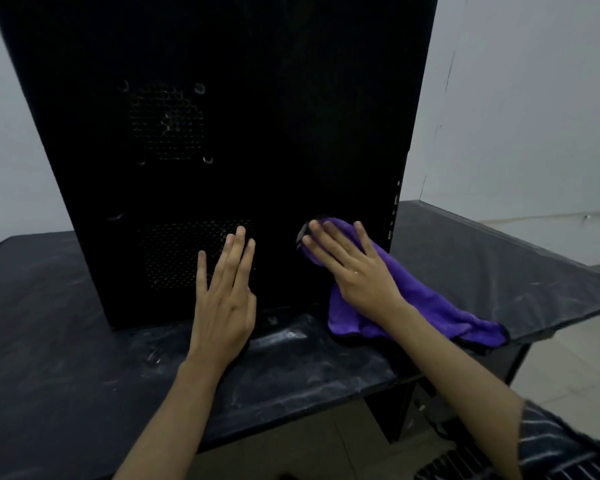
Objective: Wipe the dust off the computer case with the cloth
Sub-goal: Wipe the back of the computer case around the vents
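A tall black computer case [243, 133] stands upright on a dark table [49, 323], its side panel with two perforated vent patches facing me. My left hand [224, 296] lies flat against the panel's lower part, fingers straight, over the lower vent. To its right, my right hand [354, 271] presses a purple cloth [416, 299] against the panel near its lower right corner, fingers spread and straight. The cloth's loose end trails down onto the table toward the right edge.
The table wears a wrinkled, shiny dark cover streaked with pale dust marks. Its right edge [568, 317] runs close to the cloth. White walls stand behind and to the right, and a tiled floor [568, 368] shows below on the right.
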